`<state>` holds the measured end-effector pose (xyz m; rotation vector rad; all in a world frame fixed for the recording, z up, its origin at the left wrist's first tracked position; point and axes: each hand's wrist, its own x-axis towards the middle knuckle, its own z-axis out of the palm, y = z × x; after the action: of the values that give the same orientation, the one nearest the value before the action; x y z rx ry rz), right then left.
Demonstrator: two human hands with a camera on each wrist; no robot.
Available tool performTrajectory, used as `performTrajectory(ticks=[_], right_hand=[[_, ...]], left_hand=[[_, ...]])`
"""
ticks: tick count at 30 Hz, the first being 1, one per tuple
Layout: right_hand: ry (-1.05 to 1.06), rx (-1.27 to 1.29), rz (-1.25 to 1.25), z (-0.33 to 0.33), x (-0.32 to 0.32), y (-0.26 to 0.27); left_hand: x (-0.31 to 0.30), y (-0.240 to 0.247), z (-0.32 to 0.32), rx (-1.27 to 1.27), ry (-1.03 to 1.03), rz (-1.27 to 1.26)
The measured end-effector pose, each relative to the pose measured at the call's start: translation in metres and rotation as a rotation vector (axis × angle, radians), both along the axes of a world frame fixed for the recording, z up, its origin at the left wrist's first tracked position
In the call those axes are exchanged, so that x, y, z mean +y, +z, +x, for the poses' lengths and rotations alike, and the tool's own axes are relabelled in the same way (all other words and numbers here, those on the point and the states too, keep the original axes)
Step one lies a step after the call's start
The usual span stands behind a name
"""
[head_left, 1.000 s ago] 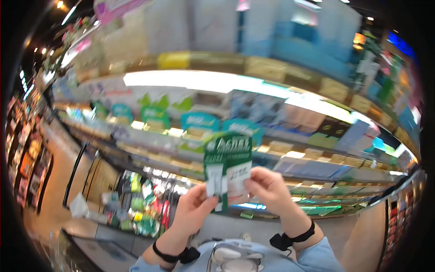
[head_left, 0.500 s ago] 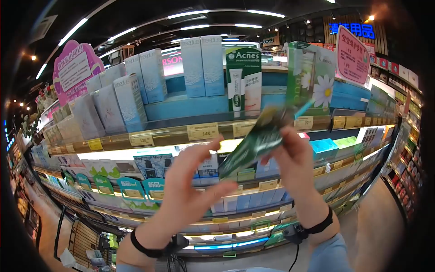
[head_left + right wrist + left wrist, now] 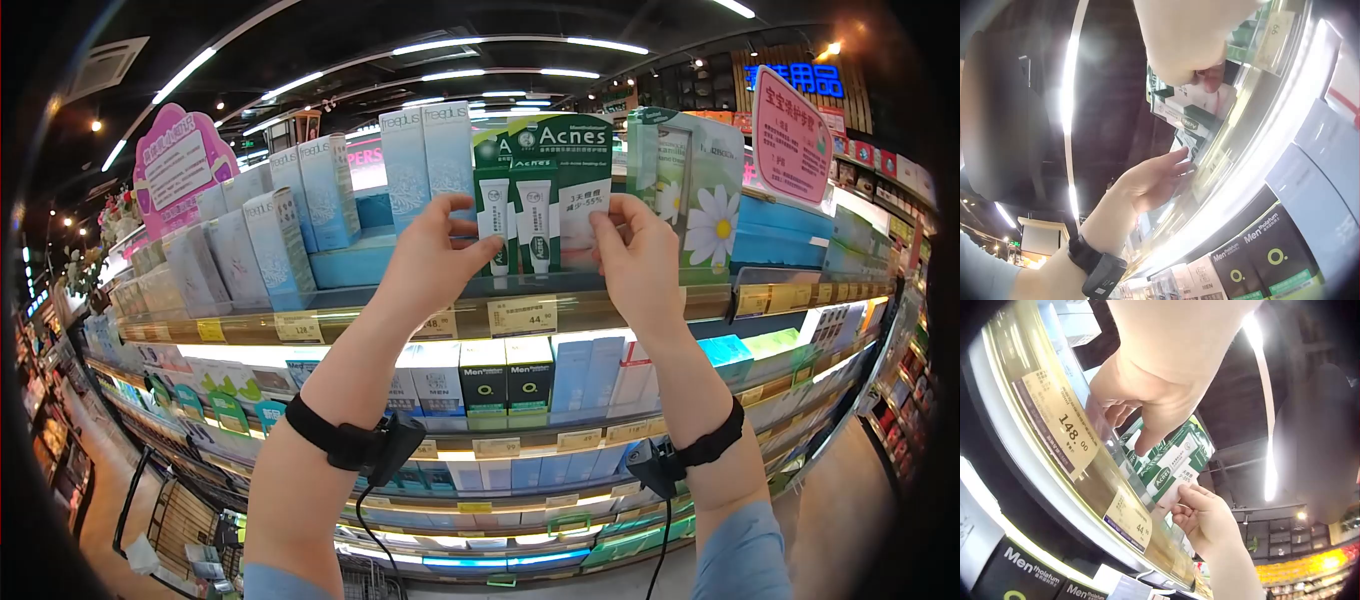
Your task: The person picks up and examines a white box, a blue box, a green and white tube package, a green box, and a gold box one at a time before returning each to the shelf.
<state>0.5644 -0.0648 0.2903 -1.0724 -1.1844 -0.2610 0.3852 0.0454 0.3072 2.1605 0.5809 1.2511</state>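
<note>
A green and white Acnes box (image 3: 577, 205) with a pictured tube stands upright at the top shelf's front. My right hand (image 3: 640, 260) pinches its right edge, thumb in front. Behind it, offset to the left, a second Acnes box (image 3: 490, 205) is partly covered. My left hand (image 3: 430, 255) is at that second box's left side, its thumb over the lower front and its fingers loosely bent beside it. The right wrist view shows the left hand (image 3: 1154, 181) with fingers extended toward the boxes.
Tall pale-blue freeplus boxes (image 3: 405, 165) stand close left, and a daisy-printed green box (image 3: 712, 215) close right. A clear lip and price tags (image 3: 522, 316) run along the shelf edge (image 3: 380, 325). Dark Men boxes (image 3: 528, 375) line the shelf below.
The Acnes box went from low in both hands, through a tilted hold in the right, to upright on the shelf, overlapping the other one. Both hands reached up and forward; the head view rose.
</note>
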Motion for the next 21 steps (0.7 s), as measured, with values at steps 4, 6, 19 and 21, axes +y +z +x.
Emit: performTrajectory(ticks=[4, 6, 19, 21], right_hand=[[-0.022, -0.038, -0.089, 0.009, 0.010, 0.000], [-0.045, -0.032, -0.112, 0.004, 0.004, 0.004], [-0.247, -0.105, -0.316, 0.004, 0.008, 0.010], [-0.252, -0.140, -0.305, 0.007, 0.011, 0.008]], left_hand=[[-0.003, 0.004, 0.000, 0.105, 0.038, 0.000], [0.000, 0.003, 0.001, 0.127, 0.052, 0.013], [0.000, 0.004, -0.008, 0.125, -0.016, 0.008], [0.001, 0.003, -0.008, 0.127, -0.009, 0.018]])
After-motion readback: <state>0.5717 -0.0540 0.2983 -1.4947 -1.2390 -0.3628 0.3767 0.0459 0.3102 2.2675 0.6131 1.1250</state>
